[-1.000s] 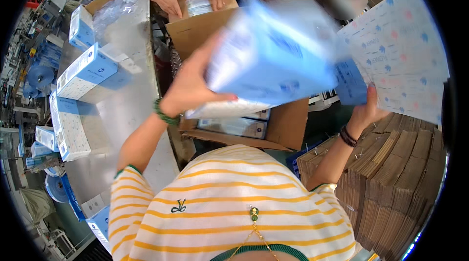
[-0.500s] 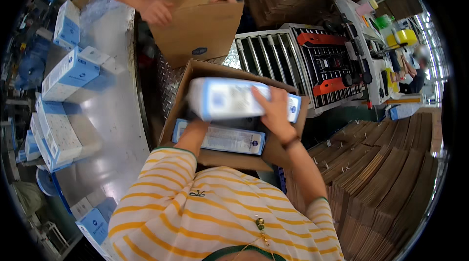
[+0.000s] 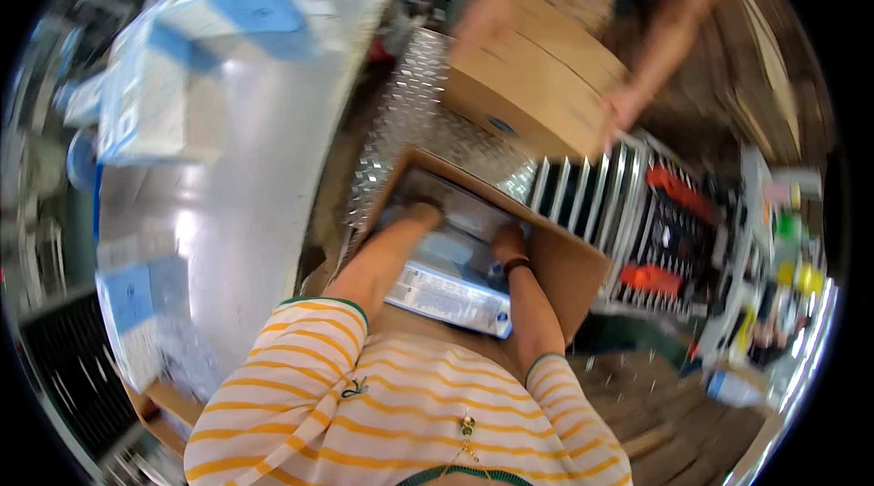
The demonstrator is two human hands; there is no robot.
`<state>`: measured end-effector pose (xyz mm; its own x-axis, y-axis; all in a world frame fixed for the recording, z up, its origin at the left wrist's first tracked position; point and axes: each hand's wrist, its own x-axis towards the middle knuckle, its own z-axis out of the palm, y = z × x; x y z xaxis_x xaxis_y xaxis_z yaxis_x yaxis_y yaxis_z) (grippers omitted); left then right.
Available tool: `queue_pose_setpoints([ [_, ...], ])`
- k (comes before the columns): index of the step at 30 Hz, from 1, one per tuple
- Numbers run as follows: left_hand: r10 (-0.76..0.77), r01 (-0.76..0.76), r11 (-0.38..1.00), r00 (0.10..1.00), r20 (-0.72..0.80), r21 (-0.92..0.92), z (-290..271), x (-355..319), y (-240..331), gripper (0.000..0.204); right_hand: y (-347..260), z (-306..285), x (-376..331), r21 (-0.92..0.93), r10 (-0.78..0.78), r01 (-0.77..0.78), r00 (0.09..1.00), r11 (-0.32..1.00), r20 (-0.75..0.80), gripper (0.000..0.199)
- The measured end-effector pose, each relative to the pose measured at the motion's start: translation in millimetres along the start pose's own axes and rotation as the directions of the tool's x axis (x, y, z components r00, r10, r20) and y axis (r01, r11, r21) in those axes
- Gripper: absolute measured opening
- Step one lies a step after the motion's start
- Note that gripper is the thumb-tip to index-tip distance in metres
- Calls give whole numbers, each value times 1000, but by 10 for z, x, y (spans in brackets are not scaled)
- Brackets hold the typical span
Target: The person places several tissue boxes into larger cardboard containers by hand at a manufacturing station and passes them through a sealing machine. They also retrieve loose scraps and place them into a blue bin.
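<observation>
Both of my hands reach down inside an open cardboard carton (image 3: 569, 281) in front of me. My left hand (image 3: 426, 209) is by its left side, at the end of a pale package (image 3: 464, 215) lying deep in the carton. Toward the right side, my right hand (image 3: 508, 240) is at that package's other end. The fingers of both hands are smeared and partly hidden, so their grip does not show. A blue-and-white box (image 3: 451, 299) lies flat along the carton's near wall, its printed side up.
On the left, a metal table (image 3: 259, 158) holds several blue-and-white boxes (image 3: 159, 95). Across from me a co-worker in red handles a brown carton (image 3: 537, 81) on a textured metal plate. A roller conveyor (image 3: 587, 190) runs to the right. Stacked flat cardboard (image 3: 637, 395) sits at lower right.
The package I held above the carton is now down inside it, and both hands have gone in. My view has turned. The co-worker's carton has gone from upright to lying over.
</observation>
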<state>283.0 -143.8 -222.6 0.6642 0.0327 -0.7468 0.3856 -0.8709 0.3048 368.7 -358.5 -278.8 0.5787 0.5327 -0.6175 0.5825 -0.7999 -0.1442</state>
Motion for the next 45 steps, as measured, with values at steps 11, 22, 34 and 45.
queue_pose_setpoints([
  [11, -184, -699, 615, 324, -928, -366, -896, -1978, -388, 29, -1797, -292, 607, 999, -656, -48, 754, -5, 32, 35],
  [22, -899, 682, 63, -278, -339, -728, 2017, -3540, -3742, 26, -1275, -1127, 115, 996, -201, -71, 976, 56, 81, 18],
  [34, -396, -682, 521, 339, -853, -513, -385, -2493, -665, 11, -2599, -1571, -1239, 898, -503, 436, 764, -60, -404, 38],
  [45, -387, 341, 853, -95, -917, -395, -2187, -2557, -2854, 69, -1138, -1393, -608, 114, -448, 492, 849, 863, -280, 30],
])
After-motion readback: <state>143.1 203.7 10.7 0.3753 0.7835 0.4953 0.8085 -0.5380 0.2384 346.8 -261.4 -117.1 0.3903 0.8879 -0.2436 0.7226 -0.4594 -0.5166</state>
